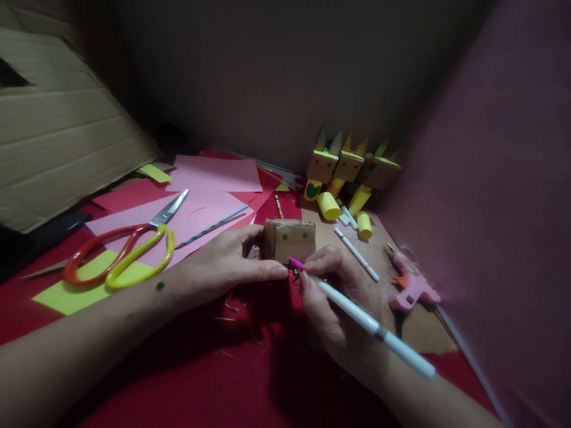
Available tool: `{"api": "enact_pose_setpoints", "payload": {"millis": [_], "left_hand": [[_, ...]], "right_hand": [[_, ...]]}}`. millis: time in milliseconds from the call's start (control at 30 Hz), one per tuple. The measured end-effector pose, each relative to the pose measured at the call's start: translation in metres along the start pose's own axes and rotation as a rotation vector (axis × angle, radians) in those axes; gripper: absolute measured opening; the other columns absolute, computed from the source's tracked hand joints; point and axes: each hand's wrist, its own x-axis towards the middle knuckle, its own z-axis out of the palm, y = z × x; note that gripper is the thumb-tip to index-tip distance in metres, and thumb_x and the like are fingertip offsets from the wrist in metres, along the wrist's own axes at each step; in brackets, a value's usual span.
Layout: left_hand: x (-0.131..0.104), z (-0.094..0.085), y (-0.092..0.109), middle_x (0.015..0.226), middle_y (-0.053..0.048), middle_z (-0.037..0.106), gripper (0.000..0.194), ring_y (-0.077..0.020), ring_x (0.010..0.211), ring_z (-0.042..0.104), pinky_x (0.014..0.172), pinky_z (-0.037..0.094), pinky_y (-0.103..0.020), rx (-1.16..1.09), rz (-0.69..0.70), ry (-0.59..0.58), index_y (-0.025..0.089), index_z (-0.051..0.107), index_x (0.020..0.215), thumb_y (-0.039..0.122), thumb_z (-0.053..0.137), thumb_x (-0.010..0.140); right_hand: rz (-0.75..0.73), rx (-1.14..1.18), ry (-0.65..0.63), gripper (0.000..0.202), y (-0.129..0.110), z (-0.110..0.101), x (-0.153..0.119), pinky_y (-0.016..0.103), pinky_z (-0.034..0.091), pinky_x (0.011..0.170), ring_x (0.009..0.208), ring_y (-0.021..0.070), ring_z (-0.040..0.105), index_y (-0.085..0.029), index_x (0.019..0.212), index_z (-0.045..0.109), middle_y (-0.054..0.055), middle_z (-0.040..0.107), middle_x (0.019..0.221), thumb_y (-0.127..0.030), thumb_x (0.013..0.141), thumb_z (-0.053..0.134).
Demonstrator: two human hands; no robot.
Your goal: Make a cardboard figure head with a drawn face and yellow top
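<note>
A small cardboard box [295, 236] with two dark dots on its front face is held near the middle of the view. My left hand [236, 258] grips it from the left, thumb along the lower front edge and fingers behind. My right hand [341, 297] pinches a white marker [357, 310] close to its magenta end, which touches or nearly touches the lower edge of the box's face. The marker's other end points down to the right. A small capped piece [253, 252] shows beside my left hand.
Red-and-yellow scissors [147, 238] lie on pink paper [214, 174] at the left. Cardboard figures [323, 165] and yellow paper rolls [329, 205] stand behind. A pink glue gun [413, 284] rests at the right, near a white marker [357, 254].
</note>
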Motion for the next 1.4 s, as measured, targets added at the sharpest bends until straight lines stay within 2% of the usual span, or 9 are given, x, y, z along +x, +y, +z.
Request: {"api": "enact_pose_setpoints", "payload": {"millis": [200, 433, 633, 700, 800, 900, 967, 1100, 1400], "left_hand": [[0.001, 0.0, -0.001, 0.103, -0.005, 0.075, 0.057, -0.0274, 0.1, 0.066, 0.075, 0.051, -0.031, 0.045, -0.018, 0.023, 0.021, 0.066, 0.125, 0.041, 0.08, 0.073], [0.0, -0.001, -0.002, 0.106, -0.005, 0.075, 0.056, -0.0293, 0.103, 0.066, 0.08, 0.053, -0.035, 0.024, -0.015, 0.028, 0.021, 0.067, 0.123, 0.039, 0.081, 0.072], [0.003, -0.005, -0.01, 0.11, -0.003, 0.074, 0.054, -0.0258, 0.104, 0.065, 0.085, 0.049, -0.032, -0.114, 0.002, -0.067, 0.027, 0.067, 0.125, 0.039, 0.081, 0.075], [0.004, -0.007, -0.014, 0.102, -0.002, 0.073, 0.051, -0.0232, 0.096, 0.065, 0.08, 0.048, -0.03, -0.104, 0.007, -0.067, 0.028, 0.068, 0.124, 0.039, 0.081, 0.076], [0.006, -0.01, -0.019, 0.083, 0.001, 0.067, 0.052, -0.0162, 0.072, 0.057, 0.059, 0.04, -0.024, -0.029, -0.007, -0.048, 0.027, 0.068, 0.124, 0.043, 0.08, 0.076], [0.006, -0.012, -0.021, 0.076, 0.002, 0.063, 0.056, -0.0129, 0.061, 0.049, 0.053, 0.034, -0.023, -0.005, -0.025, -0.049, 0.027, 0.066, 0.126, 0.046, 0.079, 0.076], [0.006, -0.012, -0.021, 0.082, 0.001, 0.066, 0.056, -0.0142, 0.066, 0.053, 0.056, 0.036, -0.024, -0.019, -0.024, -0.048, 0.027, 0.066, 0.127, 0.045, 0.079, 0.075], [0.005, -0.008, -0.016, 0.1, -0.001, 0.072, 0.056, -0.0218, 0.09, 0.064, 0.069, 0.045, -0.026, -0.067, -0.015, -0.06, 0.031, 0.065, 0.128, 0.041, 0.08, 0.075], [0.001, -0.003, -0.007, 0.108, -0.005, 0.074, 0.063, -0.0309, 0.108, 0.065, 0.082, 0.051, -0.034, -0.005, -0.027, -0.011, 0.024, 0.064, 0.129, 0.045, 0.081, 0.072]], "right_hand": [[-0.016, 0.027, -0.031, 0.011, 0.001, 0.001, 0.001, 0.022, 0.042, 0.05, 0.058, 0.0089, 0.052, -0.022, 0.084, 0.053, -0.002, 0.058, 0.075, -0.012, 0.084, 0.057], [0.043, 0.18, 0.001, 0.01, -0.002, -0.001, -0.001, 0.023, 0.042, 0.053, 0.066, 0.011, 0.056, -0.023, 0.085, 0.053, -0.001, 0.059, 0.08, -0.013, 0.086, 0.057], [0.062, 0.305, 0.032, 0.012, -0.002, -0.001, -0.001, 0.023, 0.04, 0.05, 0.068, 0.0118, 0.059, -0.023, 0.086, 0.055, -0.002, 0.059, 0.075, -0.011, 0.086, 0.057], [0.054, 0.312, 0.023, 0.011, -0.002, -0.002, -0.001, 0.023, 0.04, 0.05, 0.068, 0.0123, 0.059, -0.022, 0.086, 0.055, -0.002, 0.059, 0.074, -0.011, 0.086, 0.057], [0.048, 0.281, 0.023, 0.01, -0.005, -0.003, 0.001, 0.023, 0.039, 0.049, 0.068, 0.0128, 0.058, -0.022, 0.083, 0.055, -0.001, 0.058, 0.073, -0.012, 0.086, 0.058], [0.033, 0.233, 0.016, 0.011, -0.006, -0.002, 0.001, 0.023, 0.039, 0.048, 0.062, 0.0113, 0.054, -0.022, 0.081, 0.053, -0.002, 0.056, 0.073, -0.012, 0.085, 0.057], [0.032, 0.205, 0.004, 0.012, -0.006, -0.001, 0.0, 0.023, 0.039, 0.047, 0.059, 0.0104, 0.052, -0.023, 0.081, 0.053, -0.002, 0.056, 0.074, -0.012, 0.086, 0.055], [0.016, 0.14, 0.008, 0.012, -0.004, 0.001, -0.001, 0.022, 0.039, 0.046, 0.06, 0.0105, 0.054, -0.023, 0.083, 0.052, -0.002, 0.058, 0.075, -0.013, 0.086, 0.057], [0.061, 0.061, -0.02, 0.009, -0.001, -0.001, 0.001, 0.019, 0.036, 0.041, 0.047, 0.0071, 0.046, -0.023, 0.084, 0.053, -0.006, 0.052, 0.064, -0.018, 0.086, 0.06]]}}
